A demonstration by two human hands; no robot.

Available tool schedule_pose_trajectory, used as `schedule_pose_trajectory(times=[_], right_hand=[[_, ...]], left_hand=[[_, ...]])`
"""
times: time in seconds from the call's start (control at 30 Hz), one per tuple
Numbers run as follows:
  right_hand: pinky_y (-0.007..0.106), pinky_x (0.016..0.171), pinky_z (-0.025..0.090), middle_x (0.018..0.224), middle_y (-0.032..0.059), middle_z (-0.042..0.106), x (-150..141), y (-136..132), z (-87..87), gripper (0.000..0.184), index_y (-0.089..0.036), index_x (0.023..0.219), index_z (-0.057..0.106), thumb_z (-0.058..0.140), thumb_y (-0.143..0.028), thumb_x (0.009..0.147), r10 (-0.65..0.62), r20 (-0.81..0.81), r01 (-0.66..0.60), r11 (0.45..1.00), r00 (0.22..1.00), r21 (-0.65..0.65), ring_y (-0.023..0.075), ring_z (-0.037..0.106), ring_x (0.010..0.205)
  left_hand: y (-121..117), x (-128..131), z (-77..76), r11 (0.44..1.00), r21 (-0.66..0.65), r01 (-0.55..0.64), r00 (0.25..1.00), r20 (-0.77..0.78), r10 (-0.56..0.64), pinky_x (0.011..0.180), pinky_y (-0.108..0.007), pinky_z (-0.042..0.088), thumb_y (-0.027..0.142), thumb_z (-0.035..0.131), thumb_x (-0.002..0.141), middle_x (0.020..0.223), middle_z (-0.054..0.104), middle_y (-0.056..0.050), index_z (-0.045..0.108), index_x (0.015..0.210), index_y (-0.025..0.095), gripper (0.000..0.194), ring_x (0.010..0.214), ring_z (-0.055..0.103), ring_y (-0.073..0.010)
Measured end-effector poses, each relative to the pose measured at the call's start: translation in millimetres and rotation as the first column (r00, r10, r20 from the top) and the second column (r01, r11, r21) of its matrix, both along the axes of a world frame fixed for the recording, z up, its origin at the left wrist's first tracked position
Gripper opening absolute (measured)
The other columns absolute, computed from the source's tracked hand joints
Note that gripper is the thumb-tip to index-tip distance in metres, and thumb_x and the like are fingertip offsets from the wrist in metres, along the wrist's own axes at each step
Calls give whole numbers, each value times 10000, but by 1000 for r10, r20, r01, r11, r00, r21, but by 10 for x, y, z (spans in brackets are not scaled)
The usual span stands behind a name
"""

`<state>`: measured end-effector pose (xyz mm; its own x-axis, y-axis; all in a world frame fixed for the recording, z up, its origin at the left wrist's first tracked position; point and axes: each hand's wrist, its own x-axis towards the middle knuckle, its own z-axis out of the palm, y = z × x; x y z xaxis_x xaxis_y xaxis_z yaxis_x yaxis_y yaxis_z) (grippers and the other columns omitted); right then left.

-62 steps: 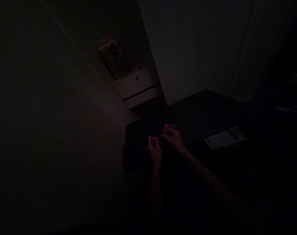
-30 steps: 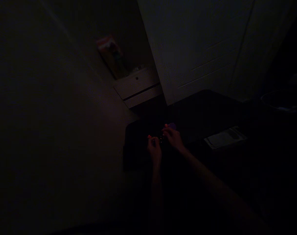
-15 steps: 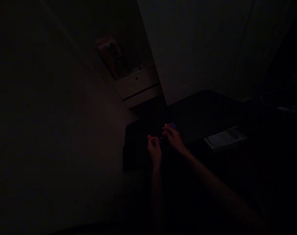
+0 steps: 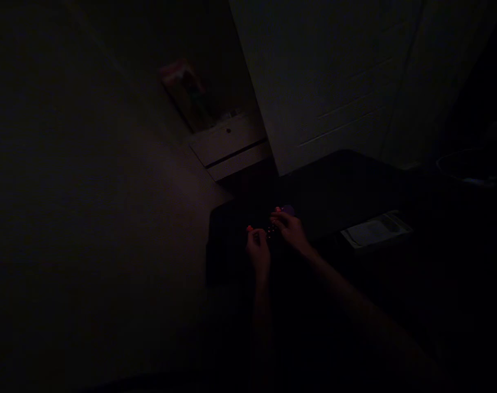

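Note:
The scene is very dark. My left hand (image 4: 258, 251) is over the dark table, its fingers pinched together; what they hold, if anything, is too small to name. Just beyond those fingers shows a small red piece (image 4: 250, 228). My right hand (image 4: 289, 229) is a little farther to the right, its fingers also closed, and their contents cannot be made out. Another small reddish piece (image 4: 277, 209) and a round purple thing (image 4: 288, 210) are beside its fingertips. Several tiny pale beads or dots (image 4: 269, 231) show between the two hands.
The dark tabletop (image 4: 338, 180) runs back to a pale panel (image 4: 313, 82). A light flat booklet or box (image 4: 375, 230) lies at its right front. Behind stands a pale drawer unit (image 4: 232, 139) with a colourful package (image 4: 185, 90) on top. A wall (image 4: 129, 218) is at left.
My right hand's fingers have shifted very slightly near the reddish piece. My left hand stays where it was, and the light has dimmed a little over my arms.

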<state>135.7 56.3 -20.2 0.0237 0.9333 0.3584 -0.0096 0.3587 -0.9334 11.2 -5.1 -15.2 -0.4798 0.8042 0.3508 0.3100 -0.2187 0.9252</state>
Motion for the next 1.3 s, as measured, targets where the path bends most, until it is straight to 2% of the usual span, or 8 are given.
schedule_pose_trajectory(times=[0.2,0.33,0.57,0.83,1.3], right_hand=[[435,997,602,1133,98,797,-34,13,-30,229,-224,1102,767,678,-226,890,30,-52,-31,999,998,-8,259,772,1047],[437,988,603,1167,94,787,-15,-1,-6,216,-230,1082,765,688,-237,880,24,-25,-24,1000,999,4,259,768,1048],[441,938,614,1041,78,804,7,-31,47,199,-231,1042,768,701,-264,858,25,4,-25,1000,1000,13,259,770,955],[424,912,618,999,68,801,-6,-40,37,205,-240,1020,762,713,-249,821,47,-19,-47,999,999,3,253,769,928],[380,817,608,903,48,793,11,-56,81,153,-241,956,776,734,-278,813,2,41,-2,1000,999,-2,242,754,859]], left_hand=[[-6,7,18,1000,-1,0,1000,15,0,795,-311,514,474,634,924,865,706,-51,656,917,188,287,807,665,-184],[6,7,20,1000,2,-3,1000,16,3,803,-314,514,453,635,918,871,711,-51,660,913,187,267,806,666,-183],[2,17,25,1000,-9,-1,1000,16,1,794,-301,513,430,631,931,859,710,-45,663,918,190,243,802,664,-176],[-14,20,32,1000,-8,7,999,32,-7,799,-301,519,473,646,928,856,707,-43,659,915,191,283,805,670,-176],[-16,32,61,1000,-20,-4,1000,18,4,793,-306,525,456,653,930,862,714,-48,672,917,187,270,801,672,-180]])
